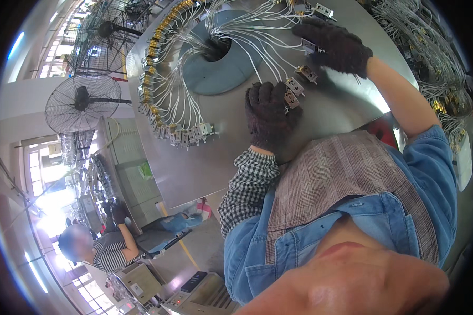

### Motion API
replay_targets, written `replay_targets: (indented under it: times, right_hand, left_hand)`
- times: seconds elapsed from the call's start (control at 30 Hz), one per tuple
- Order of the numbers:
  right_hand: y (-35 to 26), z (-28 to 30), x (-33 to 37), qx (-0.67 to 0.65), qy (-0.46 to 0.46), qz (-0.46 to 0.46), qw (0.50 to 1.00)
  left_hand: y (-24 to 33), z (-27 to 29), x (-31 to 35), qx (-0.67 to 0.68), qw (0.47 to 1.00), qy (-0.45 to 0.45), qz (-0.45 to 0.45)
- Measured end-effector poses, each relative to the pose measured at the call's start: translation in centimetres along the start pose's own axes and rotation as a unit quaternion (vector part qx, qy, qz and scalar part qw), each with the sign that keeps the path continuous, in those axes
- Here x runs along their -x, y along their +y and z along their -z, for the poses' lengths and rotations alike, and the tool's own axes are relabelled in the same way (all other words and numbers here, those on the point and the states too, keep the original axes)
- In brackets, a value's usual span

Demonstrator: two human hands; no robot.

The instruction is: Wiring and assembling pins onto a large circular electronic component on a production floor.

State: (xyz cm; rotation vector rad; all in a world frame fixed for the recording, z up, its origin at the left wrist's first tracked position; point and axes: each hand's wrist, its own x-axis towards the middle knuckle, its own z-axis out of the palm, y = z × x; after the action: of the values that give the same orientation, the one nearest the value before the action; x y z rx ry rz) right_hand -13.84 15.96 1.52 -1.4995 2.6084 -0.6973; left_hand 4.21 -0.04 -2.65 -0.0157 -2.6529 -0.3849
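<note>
My left hand (272, 113), in a dark knitted glove, has its fingers curled at the near right of a grey-blue disc (197, 73). A small silver metal block (291, 99) sits at its thumb side, held there. Another metal block (295, 85) lies just beyond it. My right hand (339, 47), gloved alike, is closed on a wired metal block (309, 46) farther right. Between the hands is a loose brass-and-silver block (307, 74). White wires (263, 42) fan out from the disc's central hole to these blocks.
Several more wired blocks (181, 135) form an arc along the left of the metal tabletop (173, 173). Bundles of wired parts (425, 52) hang at the right. Beyond the table's left are a caged fan (82, 102) and a co-worker in a striped top (110, 254).
</note>
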Motion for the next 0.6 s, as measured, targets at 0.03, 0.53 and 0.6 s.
replay_targets:
  times: [0.03,0.53,0.6]
  right_hand:
    - [-0.2,0.5,-0.3,-0.103,-0.032,-0.086,0.99]
    - [-0.9,-0.7,0.5,-0.052,-0.029,-0.061,0.996]
    - [-1.0,-0.6,0.8,-0.168,-0.045,-0.104,0.979]
  left_hand:
    - [0.2,0.1,0.1,-0.018,1.0,0.017,-0.006]
    - [-0.4,0.3,0.6,0.034,0.999,0.037,-0.016]
    - [-0.5,0.3,0.7,0.042,0.999,0.031,-0.009]
